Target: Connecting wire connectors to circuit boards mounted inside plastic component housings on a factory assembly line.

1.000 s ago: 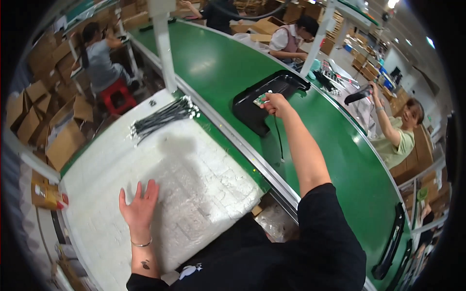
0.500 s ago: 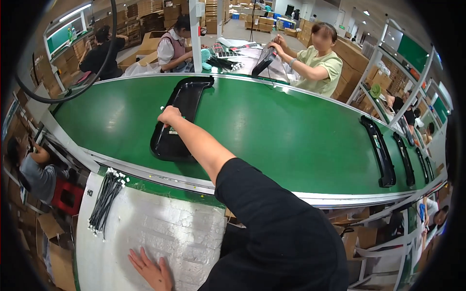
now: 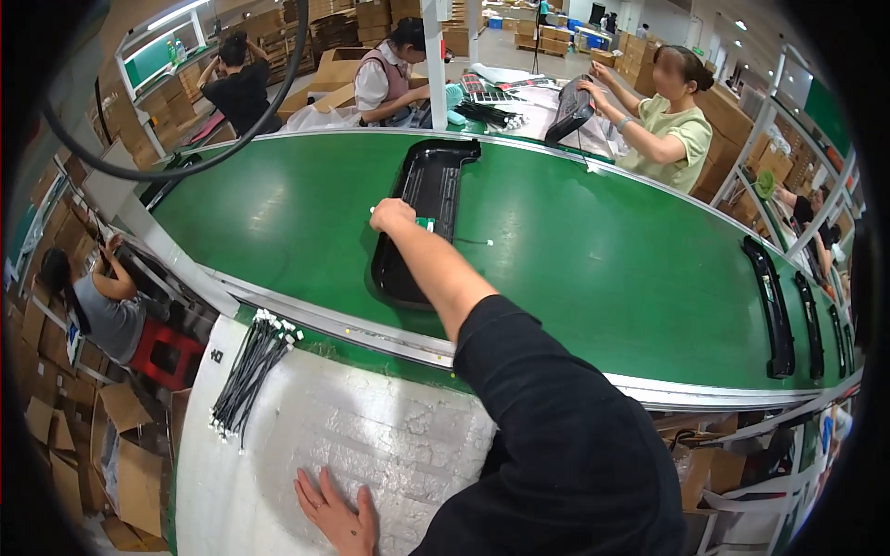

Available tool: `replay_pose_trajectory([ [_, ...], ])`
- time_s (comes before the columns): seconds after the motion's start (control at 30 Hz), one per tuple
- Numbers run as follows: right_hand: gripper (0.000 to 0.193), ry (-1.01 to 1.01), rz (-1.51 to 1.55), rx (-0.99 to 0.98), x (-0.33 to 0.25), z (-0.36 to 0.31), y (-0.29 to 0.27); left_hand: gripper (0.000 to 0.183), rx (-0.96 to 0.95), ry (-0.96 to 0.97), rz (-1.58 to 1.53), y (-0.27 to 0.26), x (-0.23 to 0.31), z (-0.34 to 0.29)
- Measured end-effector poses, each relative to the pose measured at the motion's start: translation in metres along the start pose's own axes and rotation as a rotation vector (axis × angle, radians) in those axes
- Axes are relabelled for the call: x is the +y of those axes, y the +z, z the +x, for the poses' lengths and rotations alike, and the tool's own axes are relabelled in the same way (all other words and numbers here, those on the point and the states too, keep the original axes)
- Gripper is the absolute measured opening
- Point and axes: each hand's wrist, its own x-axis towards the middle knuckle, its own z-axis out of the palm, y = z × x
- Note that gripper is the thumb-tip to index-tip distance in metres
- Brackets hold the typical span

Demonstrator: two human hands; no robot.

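My right hand (image 3: 394, 216) reaches over the green belt, its fingers closed at the left edge of a black plastic housing (image 3: 436, 181). A white plug peeks out beside the fingers. Right of my forearm a thin black cable (image 3: 476, 242) ends in another white plug; its middle is hidden. Whether the hand also grips the housing's edge I cannot tell. Part of a green circuit board (image 3: 425, 224) shows inside the housing. My left hand (image 3: 336, 511) lies flat, fingers spread, on a white foam-like mat (image 3: 399, 445). Above it is a bundle of black cables (image 3: 252, 375) with white plugs.
The green belt (image 3: 593, 278) crosses in front, with a metal rail (image 3: 334, 326) on its near side. Several black housings (image 3: 771, 310) lie at its right end. Across it a co-worker (image 3: 681, 130) handles another housing (image 3: 572, 109). A black hose (image 3: 199, 171) hangs at upper left.
The view has swung left, so the scene sits farther right. The cable end right of my forearm has come into sight. My left hand stays flat on the mat.
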Motion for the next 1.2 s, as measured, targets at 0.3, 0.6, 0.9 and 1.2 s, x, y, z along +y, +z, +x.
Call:
replay_pose_trajectory([
  [0.3, 0.026, -0.870, -0.425, -0.129, 0.030, -0.189, -0.077, 0.055, 0.117, 0.026, -0.171, 0.001, -0.007, -0.010],
  [0.6, 0.014, -2.099, -0.101, -0.250, 0.061, -0.350, 0.022, 0.028, 0.234, 0.355, -0.550, -0.061, 0.059, -0.060],
  [0.9, 0.019, -1.878, -0.322, -0.107, 0.042, -0.359, 0.007, 0.015, -0.108, -0.300, -1.169, -0.056, 0.028, -0.052],
  [1.2, 0.017, -1.597, -0.326, -0.098, 0.069, -0.345, 0.010, 0.017, -0.463, -0.327, -1.376, -0.040, 0.039, 0.003],
])
